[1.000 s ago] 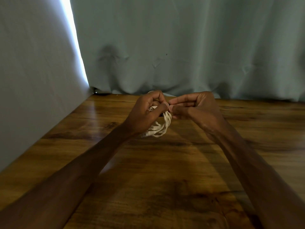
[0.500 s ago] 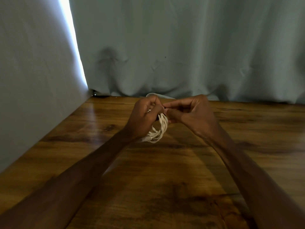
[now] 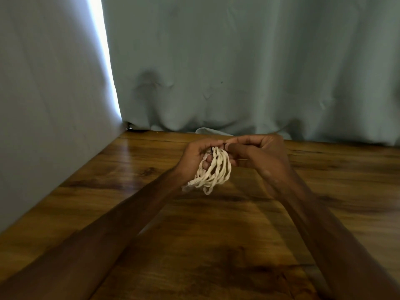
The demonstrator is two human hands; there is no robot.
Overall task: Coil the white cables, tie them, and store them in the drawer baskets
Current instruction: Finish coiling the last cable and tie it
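head: hands (image 3: 194,158) (image 3: 265,158) grip twisted cable loops (image 3: 217,173)

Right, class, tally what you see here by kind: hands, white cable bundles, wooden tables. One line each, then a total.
Hands: 2, the left hand and right hand
Cable bundles: 1, the white cable bundle, held in both hands
Tables: 1, the wooden table
Total: 4

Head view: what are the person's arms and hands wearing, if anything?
Nothing that shows. The left hand and right hand are bare: no gloves, no ring discernible in the soft frame. The left forearm and right forearm are bare to the frame edge: no sleeves, watch or bands.
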